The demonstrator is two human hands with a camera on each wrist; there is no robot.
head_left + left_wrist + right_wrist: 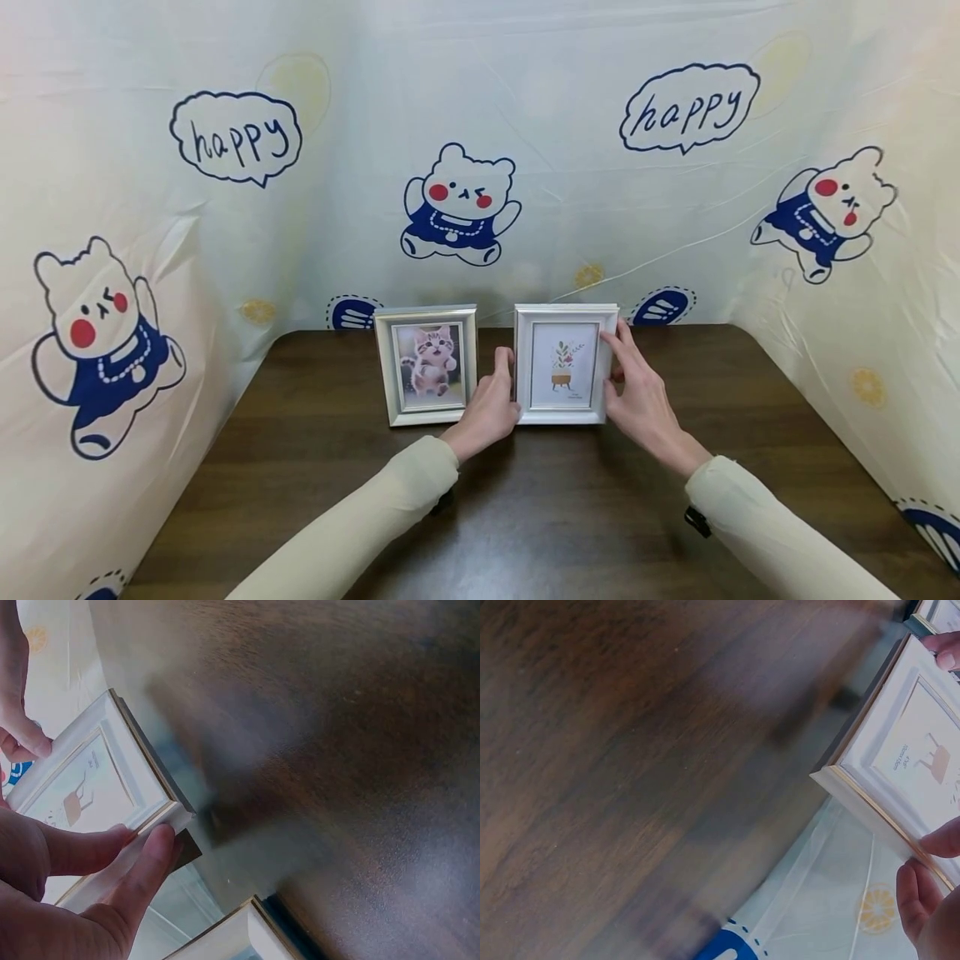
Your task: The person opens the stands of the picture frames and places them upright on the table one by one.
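A white picture frame (pixel 522 367) with a potted-plant print stands upright at the back of the table, between both hands. My left hand (pixel 489 408) holds its left side; in the left wrist view, thumb and finger meet at the edge of the frame (pixel 112 724). On the opposite side, my right hand (pixel 643 396) grips the right edge, its thumb on the front in the right wrist view, where the frame (pixel 889 712) shows tilted. Just left stands a second, cream-silver picture frame (pixel 388 375) with a kitten photo, partly behind my left hand.
The dark wooden table (pixel 525 525) carries both frames near its far edge. A pale cloth (pixel 562 217) printed with bears and "happy" bubbles hangs behind and along both sides. A narrow gap separates the frames.
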